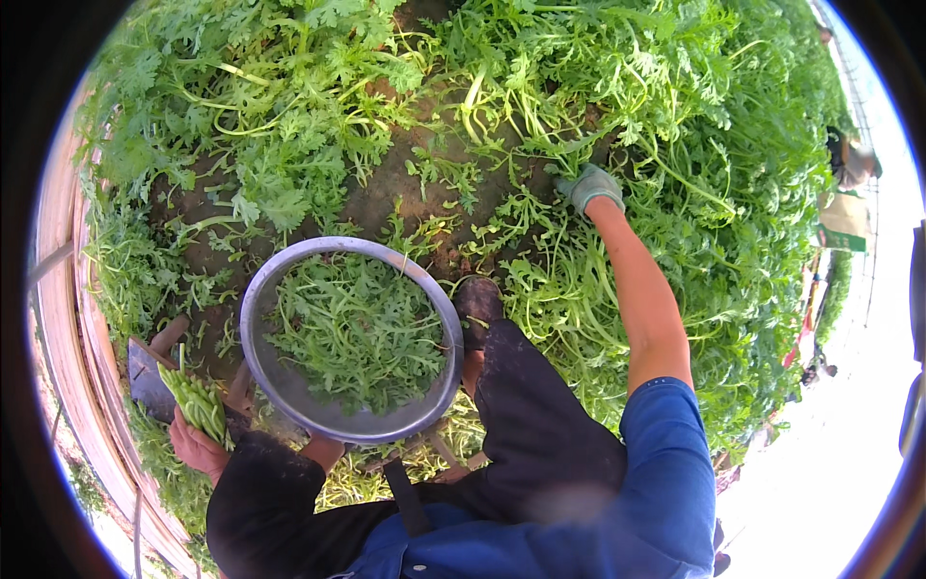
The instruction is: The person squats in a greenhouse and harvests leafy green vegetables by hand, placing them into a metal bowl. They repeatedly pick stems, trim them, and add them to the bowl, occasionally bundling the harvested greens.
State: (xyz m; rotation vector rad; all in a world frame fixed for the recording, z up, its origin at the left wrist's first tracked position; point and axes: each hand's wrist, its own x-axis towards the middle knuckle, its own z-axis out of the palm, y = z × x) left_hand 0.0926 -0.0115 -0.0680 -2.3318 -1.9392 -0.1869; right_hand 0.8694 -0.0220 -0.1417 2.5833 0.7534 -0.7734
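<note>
My left hand [197, 447], bare, is closed around a bundle of pale green stems [194, 404] beside my left knee. The stems' ends face up. My right hand [593, 189], in a grey-green glove, reaches low among leafy chrysanthemum greens [680, 137]. Leaves hide its fingertips, so whether it grips a stem cannot be told. Between my hands stands a round metal basin [255, 354], tilted slightly, its rim near my left leg. Loose cut leafy greens [354, 329] lie inside it.
My dark shoe [479, 300] is planted right of the basin. A dark flat plate [148, 383] and a wooden piece [170, 334] lie by my left hand. Plastic sheeting [83, 347] lines the left edge. At far right are a person [854, 163] and a bag [845, 221].
</note>
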